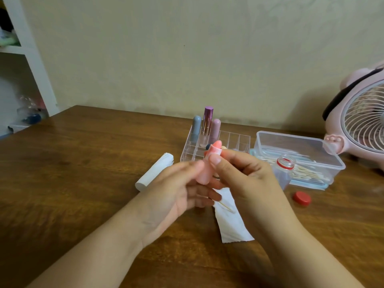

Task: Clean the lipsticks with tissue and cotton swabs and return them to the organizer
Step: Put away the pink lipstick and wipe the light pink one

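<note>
The brown wooden bench (83, 154) carries a clear plastic compartment organizer (228, 140) with three capped lipsticks upright in its back row (grey, purple, pink). Above a flat white tissue sheet (230, 223), the left hand (178, 192) and right hand (245, 177) share an uncapped pale pink lipstick tube (204, 173): each grip is curled around it, the right thumb and fingers pinching near its coral tip

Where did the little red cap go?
The red cap lies on the wooden table at the right, just in front of the open small bottle and the clear swab box.
</note>
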